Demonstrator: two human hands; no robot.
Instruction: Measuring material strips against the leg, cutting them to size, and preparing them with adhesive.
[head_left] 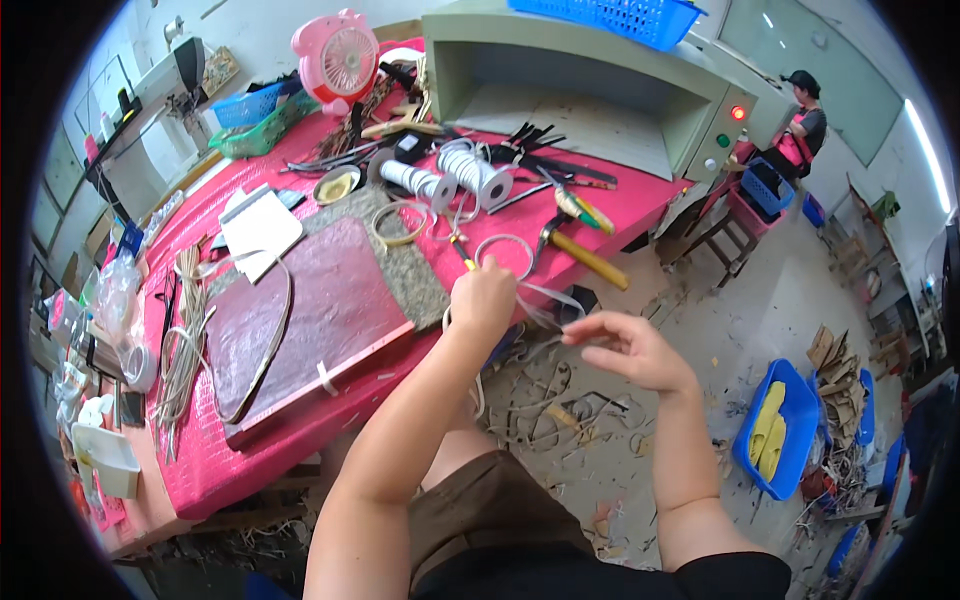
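My left hand (485, 298) is closed at the near edge of the pink-covered table, gripping a thin whitish strip (545, 294) that trails off to the right. A slim yellow-and-black tool (463, 254) shows just beyond its knuckles; whether the hand holds it, I cannot tell. My right hand (638, 352) hovers over the floor beside the table, thumb and fingers apart, its fingertips close to the strip's blurred far part. A loop of pale cord (505, 250) lies just past the left hand. A hammer (590, 260) with a wooden handle rests to its right, next to green-and-yellow-handled pliers (585, 210).
A dark red slab (310, 300) lies left of my hands, with bundled cords (185, 330) alongside. Two white spools (470, 175) and a grey-green machine (690, 110) stand behind. Scraps litter the floor near a blue basket (790, 440). Another person (800, 130) is at far right.
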